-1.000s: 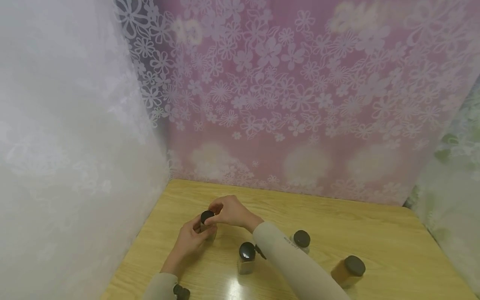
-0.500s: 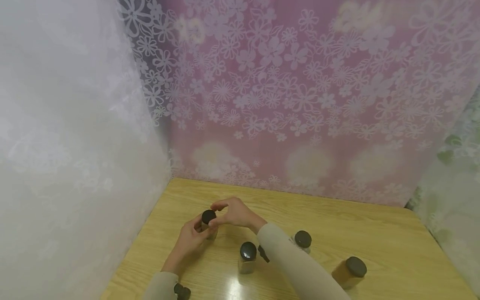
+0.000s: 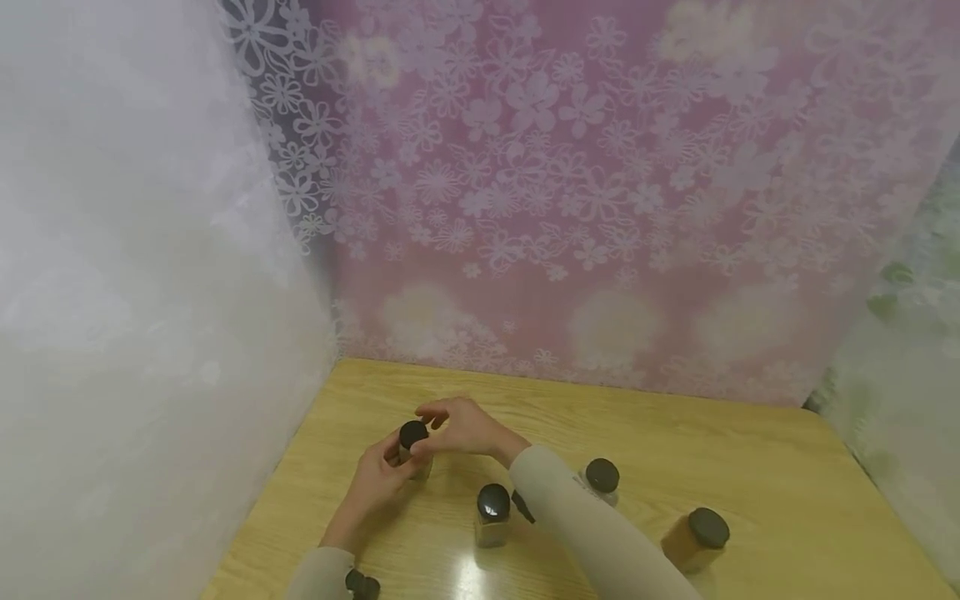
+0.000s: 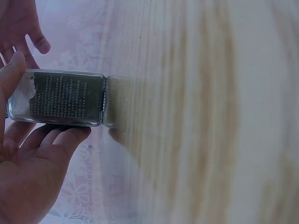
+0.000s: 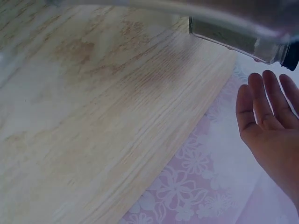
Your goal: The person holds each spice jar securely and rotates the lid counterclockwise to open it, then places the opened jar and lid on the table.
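Note:
A small glass jar with a black screw lid (image 3: 413, 434) stands upright at the left of the table. My left hand (image 3: 377, 479) grips its body between thumb and fingers. The left wrist view shows the jar's side (image 4: 65, 95), with dark greenish contents and lines of small pale print. My right hand (image 3: 468, 429) hovers at the lid, its thumb overlapping the near edge and its fingers apart beyond the far side. In the right wrist view its fingers (image 5: 271, 105) are loosely extended beside the black cap (image 5: 292, 56), gripping nothing.
A second black-lidded jar (image 3: 492, 532) stands just right of my left hand. Further right are a jar with pale contents (image 3: 602, 477), partly behind my right sleeve, and an orange-brown one (image 3: 688, 543). Floral curtains (image 3: 562, 208) close off the wooden table's (image 3: 765, 467) back and sides.
The right hand's fingers have loosened and spread slightly away from the lid. The left hand and its jar stay in place; the head view shifts a little.

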Demonstrator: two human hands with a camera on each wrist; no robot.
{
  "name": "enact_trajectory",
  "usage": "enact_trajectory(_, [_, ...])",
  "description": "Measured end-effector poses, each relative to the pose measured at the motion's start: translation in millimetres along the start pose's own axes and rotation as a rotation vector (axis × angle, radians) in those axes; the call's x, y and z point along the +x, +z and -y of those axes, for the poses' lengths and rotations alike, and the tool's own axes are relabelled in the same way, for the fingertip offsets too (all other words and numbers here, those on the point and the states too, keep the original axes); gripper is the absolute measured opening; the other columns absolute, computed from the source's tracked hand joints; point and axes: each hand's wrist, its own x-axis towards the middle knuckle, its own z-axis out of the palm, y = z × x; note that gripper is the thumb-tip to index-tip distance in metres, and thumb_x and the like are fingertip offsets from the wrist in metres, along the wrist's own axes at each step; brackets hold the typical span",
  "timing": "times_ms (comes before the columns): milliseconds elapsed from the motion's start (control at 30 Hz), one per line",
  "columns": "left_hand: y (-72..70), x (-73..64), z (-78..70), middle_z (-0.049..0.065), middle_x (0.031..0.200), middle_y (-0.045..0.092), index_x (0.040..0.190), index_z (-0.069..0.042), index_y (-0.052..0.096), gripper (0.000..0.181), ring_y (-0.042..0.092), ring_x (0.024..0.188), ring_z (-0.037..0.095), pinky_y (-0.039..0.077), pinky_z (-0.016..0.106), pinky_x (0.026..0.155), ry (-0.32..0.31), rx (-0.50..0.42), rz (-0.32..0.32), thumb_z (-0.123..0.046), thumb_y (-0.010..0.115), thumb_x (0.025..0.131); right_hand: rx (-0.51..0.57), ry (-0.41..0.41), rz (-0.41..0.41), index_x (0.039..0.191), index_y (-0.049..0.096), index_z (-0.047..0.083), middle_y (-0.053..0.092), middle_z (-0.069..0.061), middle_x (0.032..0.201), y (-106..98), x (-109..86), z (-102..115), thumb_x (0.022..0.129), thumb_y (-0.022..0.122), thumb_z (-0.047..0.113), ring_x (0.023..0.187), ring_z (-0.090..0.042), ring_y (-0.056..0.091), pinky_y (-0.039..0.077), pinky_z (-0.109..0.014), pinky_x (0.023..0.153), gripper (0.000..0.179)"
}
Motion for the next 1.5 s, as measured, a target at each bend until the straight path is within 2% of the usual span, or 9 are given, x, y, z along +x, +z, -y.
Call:
enact_trajectory(233, [13.0,4.8,-2.9,0.018,0.148,0.063,0.148,-0.015,0.061,0.056,0.063,0.134,0.041,0.059,0.049,0.105,-0.017,-0.017,0.025,-0.031,0.079,0.097,-0.009,0.007,-0.046,0.118,0.071,0.015,0.071,0.002,0.116,-7,-8.5,-4,0.09,0.086,0.036,0.112,-0.026,0.068,0.057,-0.03,0.086,0.038])
enact_trajectory(467, [9.5,-2.0,1.0,0.02,0.155,0.055,0.153,-0.014,0.055,0.061,0.062,0.134,0.043,0.06,0.043,0.103,0.018,0.002,0.031,-0.03,0.078,0.098,0.043,-0.059,0.013,0.13,0.073,0.016,0.073,0.001,0.129,-6,-7.9,-4,0.095,0.081,0.028,0.107,-0.015,0.067,0.058,-0.025,0.086,0.038])
enact_trajectory(600, [5.4,-7.6,0.4,0.02,0.151,0.06,0.15,-0.012,0.058,0.06,0.063,0.134,0.04,0.059,0.04,0.105,-0.011,-0.003,-0.01,-0.027,0.08,0.096,0.03,-0.044,0.033,0.137,0.068,0.017,0.072,0.003,0.127,0,-2.3,0,0.093,0.083,0.038,0.101,-0.005,0.065,0.058,-0.021,0.083,0.051])
enact_trajectory(700, [7.2,-7.8,-1.1,0.019,0.149,0.062,0.149,-0.013,0.059,0.06,0.064,0.134,0.037,0.057,0.036,0.108,-0.039,-0.023,-0.017,-0.029,0.081,0.095,0.021,-0.009,0.003,0.132,0.066,0.015,0.07,0.005,0.119,2,-2.0,2,0.088,0.086,0.043,0.096,-0.003,0.065,0.058,-0.02,0.079,0.056])
enact_trajectory(900, [10.4,-6.3,-2.3,0.019,0.154,0.056,0.152,-0.012,0.056,0.063,0.062,0.136,0.04,0.055,0.039,0.111,-0.021,-0.015,0.027,-0.031,0.079,0.097,0.025,0.008,-0.017,0.116,0.064,0.016,0.068,0.008,0.109,2,-4.4,5,0.089,0.087,0.036,0.091,-0.007,0.068,0.057,-0.019,0.073,0.041])
enact_trajectory(1100, [3.5,-10.1,-2.8,0.019,0.154,0.056,0.153,-0.012,0.054,0.062,0.063,0.134,0.039,0.058,0.038,0.107,-0.022,0.025,0.021,-0.03,0.077,0.098,0.05,-0.032,0.03,0.123,0.067,0.016,0.07,0.009,0.112,2,-0.1,8,0.092,0.084,0.029,0.092,-0.006,0.067,0.057,-0.018,0.075,0.038])
enact_trajectory(1267, [3.0,-9.7,-4.1,0.023,0.153,0.057,0.154,-0.007,0.052,0.066,0.064,0.134,0.039,0.057,0.034,0.107,-0.027,-0.007,0.013,-0.026,0.079,0.097,0.003,-0.016,0.025,0.132,0.062,0.017,0.07,0.005,0.117,4,1.2,9,0.09,0.086,0.036,0.095,-0.002,0.066,0.056,-0.017,0.081,0.053])
enact_trajectory(1333, [4.5,-8.5,-4.9,0.025,0.151,0.057,0.154,-0.005,0.051,0.067,0.064,0.133,0.04,0.056,0.034,0.108,-0.023,-0.011,0.012,-0.024,0.079,0.097,-0.015,-0.003,0.009,0.132,0.061,0.017,0.07,0.006,0.116,4,0.4,8,0.088,0.088,0.04,0.095,0.0,0.065,0.056,-0.017,0.082,0.056])
enact_trajectory(1500, [8.1,-6.0,-4.5,0.025,0.15,0.059,0.154,-0.004,0.051,0.066,0.062,0.134,0.041,0.057,0.031,0.107,-0.008,0.001,0.018,-0.023,0.079,0.097,-0.015,-0.008,0.002,0.12,0.066,0.016,0.07,0.009,0.106,3,-3.2,6,0.089,0.087,0.036,0.088,0.002,0.064,0.055,-0.016,0.077,0.042])
